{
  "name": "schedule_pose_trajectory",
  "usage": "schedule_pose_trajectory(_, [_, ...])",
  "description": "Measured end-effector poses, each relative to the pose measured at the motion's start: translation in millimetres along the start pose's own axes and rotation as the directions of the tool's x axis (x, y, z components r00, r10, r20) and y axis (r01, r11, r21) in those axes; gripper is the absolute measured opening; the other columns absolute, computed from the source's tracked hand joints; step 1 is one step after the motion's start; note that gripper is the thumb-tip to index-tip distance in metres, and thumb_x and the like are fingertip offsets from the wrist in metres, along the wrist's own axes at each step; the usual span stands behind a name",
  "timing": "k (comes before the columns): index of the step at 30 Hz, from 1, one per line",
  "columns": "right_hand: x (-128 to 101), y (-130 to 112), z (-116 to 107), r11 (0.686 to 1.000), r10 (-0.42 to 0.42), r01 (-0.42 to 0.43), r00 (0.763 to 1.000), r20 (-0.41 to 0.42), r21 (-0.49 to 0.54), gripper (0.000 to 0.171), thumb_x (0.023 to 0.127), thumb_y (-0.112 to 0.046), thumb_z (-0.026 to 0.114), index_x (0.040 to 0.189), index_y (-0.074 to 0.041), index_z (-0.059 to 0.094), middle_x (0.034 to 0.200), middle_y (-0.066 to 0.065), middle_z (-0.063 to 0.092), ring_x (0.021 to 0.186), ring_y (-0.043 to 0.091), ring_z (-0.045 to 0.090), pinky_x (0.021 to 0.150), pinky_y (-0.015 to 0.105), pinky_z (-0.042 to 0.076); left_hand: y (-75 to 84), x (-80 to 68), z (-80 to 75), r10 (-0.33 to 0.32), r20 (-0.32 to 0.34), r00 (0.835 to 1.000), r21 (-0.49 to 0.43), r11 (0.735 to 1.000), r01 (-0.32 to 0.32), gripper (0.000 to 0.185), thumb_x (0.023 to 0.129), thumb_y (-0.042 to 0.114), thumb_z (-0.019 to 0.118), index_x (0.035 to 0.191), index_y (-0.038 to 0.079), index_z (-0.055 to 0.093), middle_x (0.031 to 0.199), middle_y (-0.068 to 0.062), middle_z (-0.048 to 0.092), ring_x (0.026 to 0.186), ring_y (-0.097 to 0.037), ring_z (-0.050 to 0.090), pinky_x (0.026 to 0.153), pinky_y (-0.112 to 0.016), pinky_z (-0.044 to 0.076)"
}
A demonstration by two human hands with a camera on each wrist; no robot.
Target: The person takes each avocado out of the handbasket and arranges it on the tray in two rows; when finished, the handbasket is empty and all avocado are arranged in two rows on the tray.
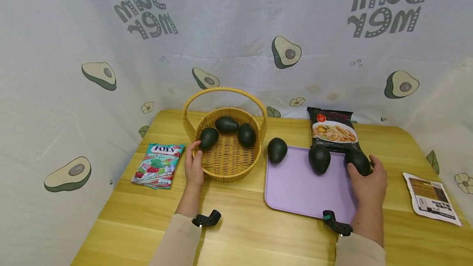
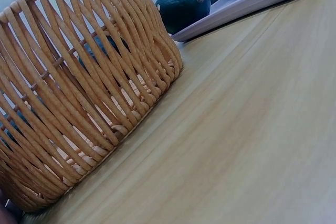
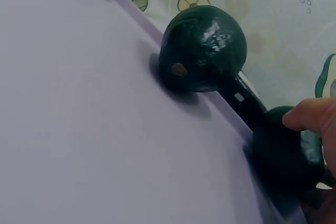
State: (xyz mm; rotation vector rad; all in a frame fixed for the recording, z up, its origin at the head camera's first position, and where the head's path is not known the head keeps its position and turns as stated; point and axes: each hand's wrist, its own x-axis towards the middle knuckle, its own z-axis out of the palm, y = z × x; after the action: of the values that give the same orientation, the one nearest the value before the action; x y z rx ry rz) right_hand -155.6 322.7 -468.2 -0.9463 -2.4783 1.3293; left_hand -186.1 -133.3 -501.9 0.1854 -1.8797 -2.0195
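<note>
In the head view my left hand (image 1: 194,169) holds the left side of a yellow wicker basket (image 1: 225,175), fingers bent at its rim. Inside the basket lie three dark green avocados (image 1: 226,124). My right hand (image 1: 368,186) grips an avocado (image 1: 357,161) between thumb and fingers at the far right corner of a lilac tray (image 1: 303,192). Another avocado (image 1: 319,159) sits at the tray's far edge, and one more (image 1: 277,150) at its far left corner. The right wrist view shows the thumb on top of the gripped avocado (image 3: 286,150); the other fingers are mostly hidden.
Left of the basket lies a FOX'S candy bag (image 1: 159,165). A black noodle packet (image 1: 332,130) lies behind the tray, and a white and brown pouch (image 1: 431,198) to its right. The basket's tall handle (image 1: 224,89) arches over it. A printed curtain (image 1: 229,24) surrounds the wooden table (image 1: 236,225).
</note>
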Motion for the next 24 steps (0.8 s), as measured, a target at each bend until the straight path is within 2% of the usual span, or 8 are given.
schedule_pose_trajectory(8, [0.1, -0.6, -4.6, 1.000, -0.001, 0.001, 1.000, 0.029, -0.013, 0.072, 0.102, -0.035, 0.055, 0.164, -0.017, 0.023, 0.170, 0.017, 0.022, 0.155, 0.043, 0.020, 0.124, 0.063, 0.018, 0.8, 0.1, -0.6, 0.000, -0.009, 1.000, 0.001, 1.000, 0.000, 0.036, 0.104, 0.008, 0.043, 0.138, -0.001, 0.053, 0.156, -0.016, 0.044, 0.153, -0.028, 0.026, 0.125, -0.052, 0.016])
schedule_pose_trajectory(13, [2.4, 4.4, -0.5, 0.999, -0.028, 0.028, 1.000, 0.003, -0.025, 0.071, 0.101, -0.036, 0.057, 0.162, -0.016, 0.027, 0.168, 0.019, 0.025, 0.154, 0.044, 0.023, 0.123, 0.063, 0.019, 0.7, 0.0, -0.5, -0.002, -0.007, 1.000, 0.001, 1.000, 0.002, 0.036, 0.104, 0.008, 0.043, 0.138, -0.001, 0.053, 0.155, -0.016, 0.044, 0.153, -0.028, 0.027, 0.125, -0.051, 0.016])
schedule_pose_trajectory(24, [0.5, 1.9, 0.5, 1.000, 0.011, -0.011, 1.000, -0.029, 0.021, 0.076, 0.098, -0.037, 0.061, 0.163, -0.017, 0.026, 0.168, 0.017, 0.026, 0.154, 0.040, 0.024, 0.124, 0.060, 0.022, 0.8, -0.7, 0.6, 0.000, -0.008, 1.000, 0.001, 1.000, 0.000, 0.036, 0.104, 0.008, 0.043, 0.137, 0.000, 0.053, 0.155, -0.016, 0.044, 0.152, -0.028, 0.028, 0.125, -0.051, 0.017])
